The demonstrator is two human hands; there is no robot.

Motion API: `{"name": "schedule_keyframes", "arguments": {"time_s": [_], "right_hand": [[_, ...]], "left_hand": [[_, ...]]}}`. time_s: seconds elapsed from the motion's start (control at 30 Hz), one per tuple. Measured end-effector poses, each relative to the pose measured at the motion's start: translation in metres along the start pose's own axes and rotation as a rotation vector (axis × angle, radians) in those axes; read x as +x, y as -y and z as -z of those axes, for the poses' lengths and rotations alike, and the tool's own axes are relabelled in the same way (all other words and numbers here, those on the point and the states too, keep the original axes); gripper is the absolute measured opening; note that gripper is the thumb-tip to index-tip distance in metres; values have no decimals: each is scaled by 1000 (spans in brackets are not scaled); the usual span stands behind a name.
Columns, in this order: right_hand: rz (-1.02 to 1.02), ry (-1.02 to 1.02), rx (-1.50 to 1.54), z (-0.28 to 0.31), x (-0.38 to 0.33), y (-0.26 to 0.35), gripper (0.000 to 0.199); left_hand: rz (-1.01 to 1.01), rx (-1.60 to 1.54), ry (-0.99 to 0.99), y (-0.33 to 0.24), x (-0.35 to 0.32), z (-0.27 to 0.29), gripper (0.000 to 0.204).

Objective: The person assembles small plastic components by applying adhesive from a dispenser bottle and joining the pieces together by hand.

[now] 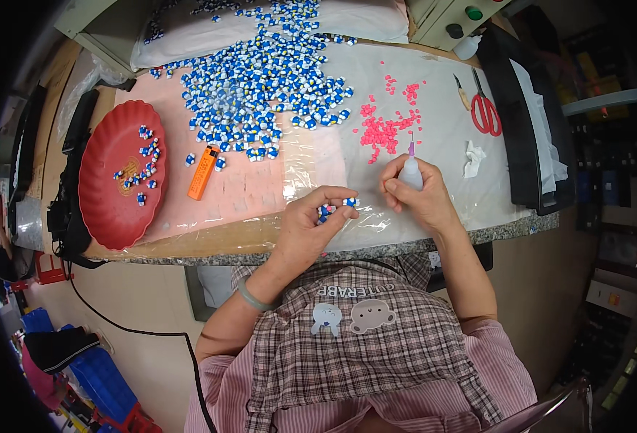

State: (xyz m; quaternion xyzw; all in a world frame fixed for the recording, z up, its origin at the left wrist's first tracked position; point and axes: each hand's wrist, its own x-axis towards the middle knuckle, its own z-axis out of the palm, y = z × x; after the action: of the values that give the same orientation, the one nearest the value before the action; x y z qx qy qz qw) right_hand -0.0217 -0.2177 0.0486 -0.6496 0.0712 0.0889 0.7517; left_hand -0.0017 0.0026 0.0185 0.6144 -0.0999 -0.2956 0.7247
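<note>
My left hand (310,220) is closed around a few small blue-and-white figurines (349,203), with one pinched at the fingertips and a pink bit showing beside another. In my right hand (421,193) is a small white squeeze bottle (410,175) with a purple needle tip, pointing away from me. Just beyond that tip lies a scatter of tiny pink pieces (380,133) on the pale sheet. A large pile of the same blue-and-white figurines (239,86) spreads over the far middle of the table.
At the left stands a red scalloped dish (96,180) with several figurines in it. An orange lighter (201,173) lies near the pile. Red-handled scissors (485,115), tweezers (462,92) and a crumpled white tissue (474,159) are on the right, beside a black tray (510,94).
</note>
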Motion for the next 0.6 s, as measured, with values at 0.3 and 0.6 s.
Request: {"name": "schedule_keyframes", "arguments": {"time_s": [0.3,0.6], "right_hand": [[-20,56,-21,-11,-15,-6,7],[-44,47,-221,-27,-16,1,26]], "left_hand": [[-51,169,-17,2,0,-2,23],[-225,277,-47,4,0,-6,21]]}}
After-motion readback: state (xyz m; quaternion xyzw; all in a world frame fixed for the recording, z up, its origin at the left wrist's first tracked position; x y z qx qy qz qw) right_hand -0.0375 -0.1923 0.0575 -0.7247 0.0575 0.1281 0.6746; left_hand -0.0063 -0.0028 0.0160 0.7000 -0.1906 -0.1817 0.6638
